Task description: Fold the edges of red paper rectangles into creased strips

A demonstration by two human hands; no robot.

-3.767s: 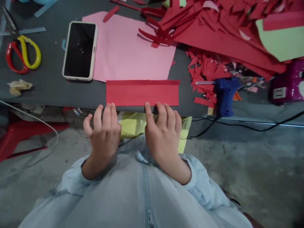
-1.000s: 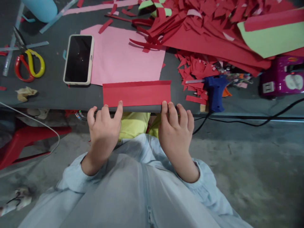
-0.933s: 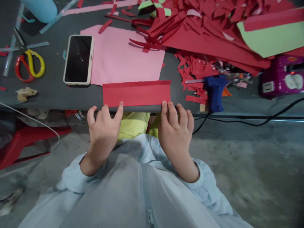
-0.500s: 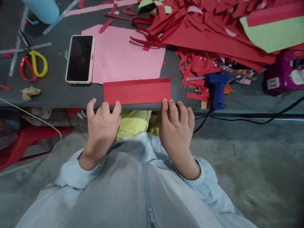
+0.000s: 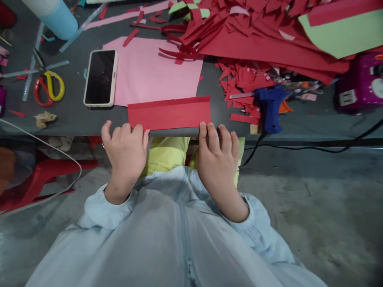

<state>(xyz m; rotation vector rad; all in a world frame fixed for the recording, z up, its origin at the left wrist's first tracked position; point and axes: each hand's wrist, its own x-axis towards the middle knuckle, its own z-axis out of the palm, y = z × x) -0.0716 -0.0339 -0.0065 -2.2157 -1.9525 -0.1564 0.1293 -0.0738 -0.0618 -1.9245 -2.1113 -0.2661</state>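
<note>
A red paper strip (image 5: 169, 114) lies at the table's front edge, with a narrow fold running along its far side. At its near left corner is my left hand (image 5: 124, 151), fingers bent and closed at the paper's edge, the little finger sticking out. My right hand (image 5: 218, 153) has its fingertips on the near right corner, its thumb hidden beneath. Behind the strip lies a pink paper sheet (image 5: 158, 71), partly covered by a phone (image 5: 101, 78) on the left.
Scissors (image 5: 48, 85) and clear glue sticks (image 5: 32, 67) lie at the left, near a blue-and-white bottle (image 5: 60, 20). Red paper scraps (image 5: 243, 73) heap at the right beside a blue glue gun (image 5: 271, 107) with a black cord. Below left stands a red stool (image 5: 36, 183).
The camera view has shifted slightly, moving the left-side items a little rightward in the picture. Both hands stay at the near edge of the red paper strip; the left fingers are drawn slightly closer together.
</note>
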